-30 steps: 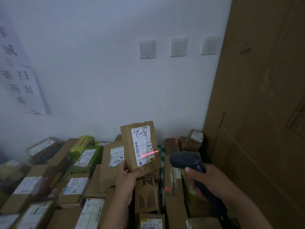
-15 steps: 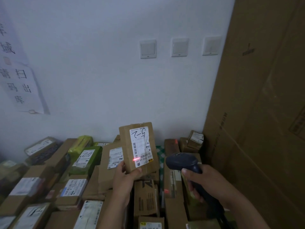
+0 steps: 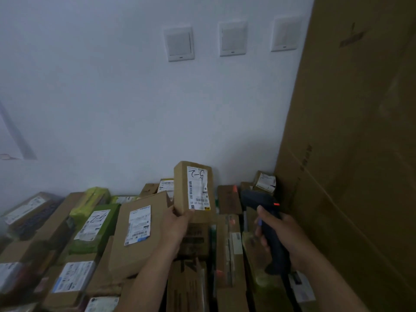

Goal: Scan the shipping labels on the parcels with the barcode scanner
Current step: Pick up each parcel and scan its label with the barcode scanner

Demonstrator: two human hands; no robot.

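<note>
- One view to log, the head camera. Hands and parcel?
- At lower centre of the frame the left hand (image 3: 177, 221) grips a small brown parcel (image 3: 181, 190) by its lower left corner, thumb on the front face. The parcel stands upright above the heap of parcels (image 3: 139, 255), and its white label (image 3: 199, 188) faces the camera. At lower right the right hand (image 3: 281, 235) is wrapped round the handle of the dark scanner (image 3: 254, 198), apart from the parcel.
- Risks?
- No red line shows on the label, and a red light glows on the scanner's own body. My judgement is that the nose is off the barcode. The read may miss, or catch a neighbouring label in the heap. The corner grip is slight, so the parcel could tip.
- Materials?
- Matt card, square-edged. Smooth paper label with handwriting. Moulded plastic scanner. One green soft-wrapped parcel (image 3: 94, 228) at lower left. A tall cardboard sheet (image 3: 349, 131) fills the right side.
</note>
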